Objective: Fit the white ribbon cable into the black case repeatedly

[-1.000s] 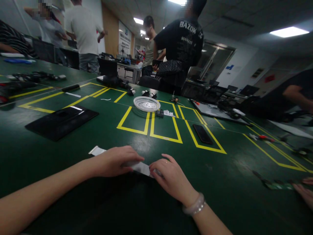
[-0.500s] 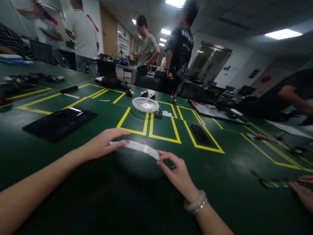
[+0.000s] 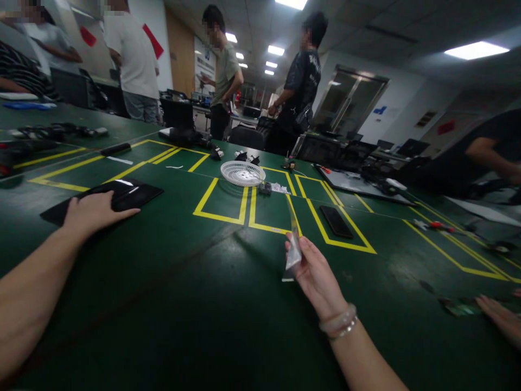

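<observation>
Between the thumb and fingers of my right hand (image 3: 319, 271) is a thin whitish strip (image 3: 293, 251), like paper or film, standing roughly upright above the green table (image 3: 228, 304). Its upper end looks thin and blurred against the yellow tape. At the left, my left hand (image 3: 91, 214) lies over a flat, glossy black sheet-like object (image 3: 136, 196), thumb stretched to the right. The hand covers part of this object; whether the fingers press on it or hover I cannot tell.
A white round basket (image 3: 243, 174) stands mid-table beside a small grey part (image 3: 265, 188). Yellow tape outlines mark the table; a black phone (image 3: 336, 221) lies at right. Another person's hand (image 3: 499, 315) touches a greenish strip at the right edge. People stand behind.
My left hand has let go of the strip and moved left onto the black object. My right hand has shifted slightly right, the strip turning from lying across to upright.
</observation>
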Demonstrator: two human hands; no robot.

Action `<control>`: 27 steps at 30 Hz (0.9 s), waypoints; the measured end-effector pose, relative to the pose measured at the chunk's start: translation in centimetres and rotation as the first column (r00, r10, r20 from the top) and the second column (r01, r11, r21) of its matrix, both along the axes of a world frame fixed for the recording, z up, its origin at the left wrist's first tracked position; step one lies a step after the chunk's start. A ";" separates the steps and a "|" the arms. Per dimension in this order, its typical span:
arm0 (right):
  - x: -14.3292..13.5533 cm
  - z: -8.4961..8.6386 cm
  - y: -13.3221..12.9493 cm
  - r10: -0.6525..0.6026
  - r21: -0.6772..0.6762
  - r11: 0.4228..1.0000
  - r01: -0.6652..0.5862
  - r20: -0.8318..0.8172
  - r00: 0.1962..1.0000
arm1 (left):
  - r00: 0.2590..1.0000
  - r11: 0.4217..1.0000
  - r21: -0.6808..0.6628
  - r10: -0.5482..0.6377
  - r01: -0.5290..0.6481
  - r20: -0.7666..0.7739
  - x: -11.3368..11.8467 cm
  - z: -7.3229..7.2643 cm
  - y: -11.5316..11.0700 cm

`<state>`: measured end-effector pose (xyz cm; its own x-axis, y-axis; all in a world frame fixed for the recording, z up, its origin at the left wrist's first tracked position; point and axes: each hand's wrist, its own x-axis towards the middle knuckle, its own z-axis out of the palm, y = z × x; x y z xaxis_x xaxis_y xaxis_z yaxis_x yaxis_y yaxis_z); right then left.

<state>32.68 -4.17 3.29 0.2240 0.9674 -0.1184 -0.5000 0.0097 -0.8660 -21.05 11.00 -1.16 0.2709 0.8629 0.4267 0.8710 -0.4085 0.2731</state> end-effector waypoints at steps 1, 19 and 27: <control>0.0 0.0 0.0 -0.008 -0.001 1.000 0.008 -0.009 1.000 | 0.987 0.986 -0.054 0.156 -0.158 -0.036 0.7 0.4 -0.3; 0.1 -0.1 0.0 0.031 -0.017 0.999 -0.032 -0.032 0.999 | 0.830 0.816 -0.275 -0.549 0.508 -0.096 23.1 3.5 -10.7; -0.9 0.4 -1.2 0.254 -0.021 0.967 -0.255 0.211 0.944 | 0.741 0.767 -0.112 -0.640 0.632 -0.205 25.2 1.9 -12.9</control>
<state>31.78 -5.37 3.69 -0.0105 0.9960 -0.0883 -0.2931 -0.0875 -0.9521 4.15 -1.92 0.74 0.8436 0.4687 0.2622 0.4496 -0.8834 0.1326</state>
